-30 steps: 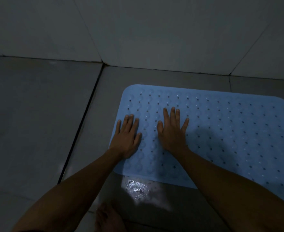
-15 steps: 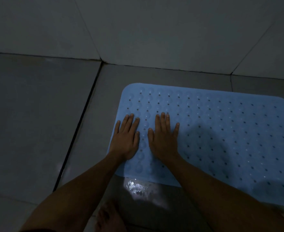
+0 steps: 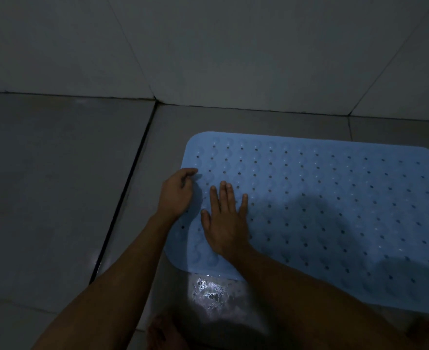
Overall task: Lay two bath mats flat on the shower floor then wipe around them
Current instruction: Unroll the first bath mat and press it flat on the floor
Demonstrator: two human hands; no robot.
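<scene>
The right hand presses flat, fingers straight, on the blue bath mat. Just beside it, the left hand curls its fingers at the mat's left edge; whether it pinches it is unclear.

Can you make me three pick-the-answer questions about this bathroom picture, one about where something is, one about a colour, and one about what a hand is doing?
1. Where is the shiny wet patch?
A. on the wall
B. on the floor by the mat's near edge
C. on top of the mat

2. What colour is the bath mat?
A. light blue
B. red
C. green

3. How does the right hand lie?
A. in a fist in the air
B. holding a cloth
C. flat on the mat, fingers straight

Answers:
1 B: the glinting patch sits on the floor tile just below the mat's near edge.
2 A: the whole dotted mat looks pale blue.
3 C: the palm and straight fingers rest on the mat, while the left hand has its fingers curled at the mat's left edge.
</scene>
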